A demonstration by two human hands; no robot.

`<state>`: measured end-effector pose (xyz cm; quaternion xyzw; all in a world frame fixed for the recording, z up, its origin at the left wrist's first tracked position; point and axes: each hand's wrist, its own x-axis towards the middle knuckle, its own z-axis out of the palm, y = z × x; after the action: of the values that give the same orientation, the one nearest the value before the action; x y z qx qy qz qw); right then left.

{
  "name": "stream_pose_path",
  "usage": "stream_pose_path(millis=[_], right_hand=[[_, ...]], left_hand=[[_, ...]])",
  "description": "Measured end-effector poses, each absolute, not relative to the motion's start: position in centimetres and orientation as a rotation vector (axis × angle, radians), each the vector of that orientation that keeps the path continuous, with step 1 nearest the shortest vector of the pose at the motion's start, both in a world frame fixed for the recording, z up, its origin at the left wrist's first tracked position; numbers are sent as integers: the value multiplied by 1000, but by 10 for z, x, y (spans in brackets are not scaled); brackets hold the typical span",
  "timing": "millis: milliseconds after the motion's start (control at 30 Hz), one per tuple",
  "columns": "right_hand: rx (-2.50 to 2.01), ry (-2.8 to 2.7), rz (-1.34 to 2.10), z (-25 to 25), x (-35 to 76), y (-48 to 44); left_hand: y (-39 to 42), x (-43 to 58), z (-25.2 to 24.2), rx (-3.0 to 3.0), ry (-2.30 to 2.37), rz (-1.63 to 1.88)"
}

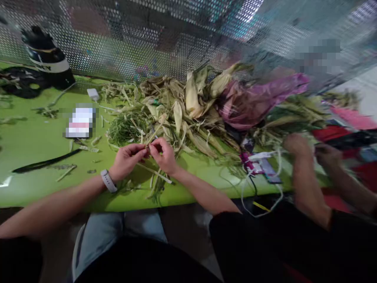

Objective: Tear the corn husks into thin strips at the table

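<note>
1. Fingers of the left hand [127, 160] and right hand [165, 156] pinch a pale husk strip [156, 174] between them, its tail hanging below.
2. Uneven pulling would likely snap it.
3. The husk pile [188, 114] just beyond the fingers could snag it.

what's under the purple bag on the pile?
The purple bag lies on corn husks heaped on the green table. Whatever sits directly beneath or inside it is covered.

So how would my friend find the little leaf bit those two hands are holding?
Start at the bright green table and the big pile of dry corn husks on it. Just in front of the pile, the left hand and right hand meet, pinching a thin pale strip between their fingertips. Unlike the scraps lying loose around it, it is gripped in fingers.
</note>
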<state>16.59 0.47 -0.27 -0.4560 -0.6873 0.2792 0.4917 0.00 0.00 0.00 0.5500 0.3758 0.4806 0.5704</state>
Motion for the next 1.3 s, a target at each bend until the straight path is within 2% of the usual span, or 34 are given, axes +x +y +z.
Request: stream_pose_path(millis=[367,433,633,767,933,1133,1300], right_hand=[[-1058,-1297,1235,4,170,13],[-1043,-1348,1250,6,173,14],[-1001,-1732,621,7,174,9],[-945,-1930,405,13,184,12],[-1416,-2046,160,28,210,25],[-1956,-2325,30,29,201,26],[-2078,-2326,72,23,197,32]], left_hand=[[4,-4,12,1305,913,1093],[5,-5,14,1305,909,1058],[6,-5,10,1282,908,1064],[8,-7,12,1266,927,1105],[15,-13,28,1215,952,1172],[21,-15,30,1154,973,1237],[26,-18,27,1128,942,1267]])
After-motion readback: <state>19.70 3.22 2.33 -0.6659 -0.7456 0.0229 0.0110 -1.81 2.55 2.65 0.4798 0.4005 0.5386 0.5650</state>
